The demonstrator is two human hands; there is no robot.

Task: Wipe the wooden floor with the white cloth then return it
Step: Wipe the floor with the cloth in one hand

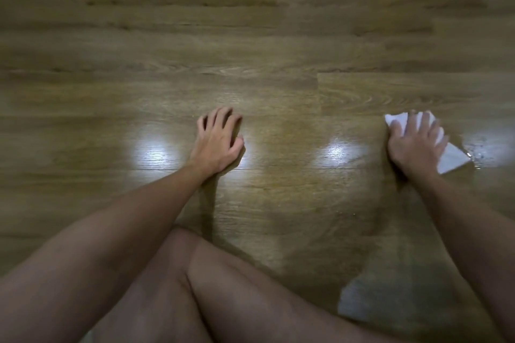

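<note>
Right hand [415,145] presses flat on the cloth [451,160], fingers spread over its top and laid across it, palm down; I see no pinch, though the blur there makes the finger ends hard to read. Cloth is white, folded, lying on the floor [250,36] at the right side of view, one corner poking out beyond my fingertips at upper left, another corner sticking out to the lower right past my little finger. Floor beside that lower right corner looks wet and speckled, with a shiny patch. Left hand [220,142] is on the bare floor near centre, well apart from the cloth, fingers spread and a bit arched, tips touching the boards, gripping nothing. Floor is brown wood-grain planks running side to side. Two bright light glares sit on it: one just left of my left hand, one between my hands. My bare knee [211,267] shows at bottom centre, bent, below the left forearm. Pale smudge [359,298] at lower right, near my right forearm, too blurred to tell what it is.
</note>
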